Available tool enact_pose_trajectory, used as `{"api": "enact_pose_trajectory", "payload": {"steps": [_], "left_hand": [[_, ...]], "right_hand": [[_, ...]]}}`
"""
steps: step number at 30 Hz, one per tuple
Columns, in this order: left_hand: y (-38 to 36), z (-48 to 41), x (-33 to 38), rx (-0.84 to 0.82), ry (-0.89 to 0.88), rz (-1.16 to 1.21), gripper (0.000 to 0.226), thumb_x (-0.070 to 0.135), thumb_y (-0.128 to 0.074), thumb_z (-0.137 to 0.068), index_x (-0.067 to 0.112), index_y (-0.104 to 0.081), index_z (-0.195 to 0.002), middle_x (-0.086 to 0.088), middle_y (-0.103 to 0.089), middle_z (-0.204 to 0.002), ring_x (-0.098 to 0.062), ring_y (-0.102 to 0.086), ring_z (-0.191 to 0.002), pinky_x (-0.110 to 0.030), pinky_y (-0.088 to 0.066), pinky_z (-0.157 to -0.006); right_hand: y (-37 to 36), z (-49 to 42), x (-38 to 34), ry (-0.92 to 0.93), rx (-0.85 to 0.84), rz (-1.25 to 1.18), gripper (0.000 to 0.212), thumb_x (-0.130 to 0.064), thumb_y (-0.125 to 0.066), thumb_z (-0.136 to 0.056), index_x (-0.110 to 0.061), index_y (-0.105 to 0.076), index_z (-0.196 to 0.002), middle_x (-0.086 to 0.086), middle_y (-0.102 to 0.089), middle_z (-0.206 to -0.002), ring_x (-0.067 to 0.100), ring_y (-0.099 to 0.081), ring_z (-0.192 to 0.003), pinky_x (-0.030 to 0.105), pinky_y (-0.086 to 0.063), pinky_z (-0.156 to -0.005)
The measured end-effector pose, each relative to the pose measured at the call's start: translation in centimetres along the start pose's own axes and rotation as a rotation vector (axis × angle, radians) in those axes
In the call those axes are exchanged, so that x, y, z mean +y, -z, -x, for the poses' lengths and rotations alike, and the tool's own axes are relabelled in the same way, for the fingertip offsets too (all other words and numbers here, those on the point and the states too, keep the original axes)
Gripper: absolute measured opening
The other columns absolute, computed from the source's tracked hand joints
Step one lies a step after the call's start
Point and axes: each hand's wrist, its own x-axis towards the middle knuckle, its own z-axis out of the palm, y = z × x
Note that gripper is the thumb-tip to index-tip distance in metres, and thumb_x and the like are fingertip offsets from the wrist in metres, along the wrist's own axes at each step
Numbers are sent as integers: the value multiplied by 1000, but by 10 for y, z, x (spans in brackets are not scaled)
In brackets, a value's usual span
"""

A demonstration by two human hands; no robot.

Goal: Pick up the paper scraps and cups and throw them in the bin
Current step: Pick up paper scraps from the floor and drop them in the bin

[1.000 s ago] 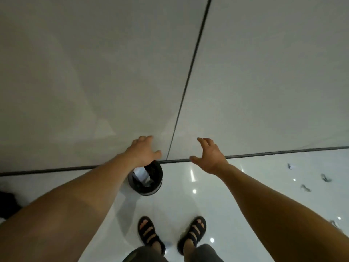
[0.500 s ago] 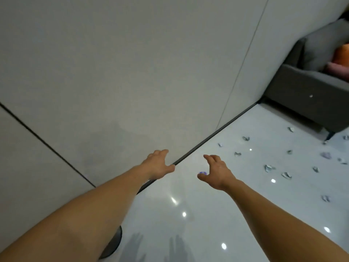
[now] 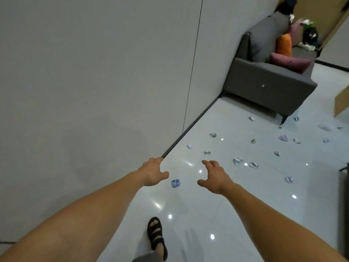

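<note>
Both arms reach forward over a glossy white floor. My left hand [image 3: 153,173] and my right hand [image 3: 213,176] hover with relaxed fingers and hold nothing. A crumpled blue scrap [image 3: 176,183] lies on the floor between them. Several more paper scraps are scattered ahead, such as a white scrap [image 3: 207,153], a torn piece [image 3: 237,161] and a purple wad [image 3: 283,138]. The bin is out of view.
A pale wall [image 3: 94,82] runs along the left with a dark skirting. A grey sofa [image 3: 268,80] with orange and pink cushions stands at the far right. A dark object's edge [image 3: 343,186] shows at the right border. My sandalled foot [image 3: 155,233] is below.
The view has swung right, away from the black bin, which has left the frame. The sofa and scattered scraps have come into view. Both hands stay empty and apart.
</note>
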Motion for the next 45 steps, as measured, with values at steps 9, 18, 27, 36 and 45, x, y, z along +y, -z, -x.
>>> {"api": "enact_pose_trajectory", "payload": {"steps": [9, 18, 27, 36, 45], "left_hand": [[58, -135, 20, -78, -60, -20, 76, 47, -52, -90, 19, -17, -151, -10, -22, -155, -29, -32, -137, -40, -31, -111], [43, -247, 27, -225, 38, -47, 74, 46, -53, -89, 18, -22, -150, -10, -26, -153, -28, -36, -135, -40, -32, -110], [-35, -404, 9, -245, 256, 58, 69, 42, -55, -91, 17, -26, -149, -8, -28, -152, -22, -37, -135, -29, -29, -111], [-223, -582, -74, -356, 234, 118, 66, 39, -55, -93, 21, -25, -149, -3, -28, -152, -23, -43, -129, -37, -40, -106], [-379, -641, -203, -358, 284, 184, 61, 37, -55, -93, 23, -30, -146, 0, -34, -148, -17, -41, -129, -24, -33, -99]], "right_hand": [[31, -111, 0, -97, -36, -11, 83, -41, -63, -88, -25, -16, -154, 5, -17, -158, 28, -37, -134, 40, -41, -105], [11, -225, 40, -123, -163, -94, 80, -40, -60, -89, -24, -16, -154, 5, -18, -156, 27, -40, -131, 39, -45, -101], [-89, -377, 125, -168, -348, -170, 76, -40, -57, -88, -28, -17, -152, 3, -20, -153, 26, -43, -127, 42, -47, -97], [-300, -532, 201, -101, -394, -72, 78, -39, -62, -88, -30, -15, -150, 4, -19, -154, 30, -47, -121, 38, -50, -88], [-516, -615, 222, -10, -369, 33, 79, -38, -68, -84, -30, -19, -146, 7, -19, -146, 32, -53, -104, 41, -56, -77]]}}
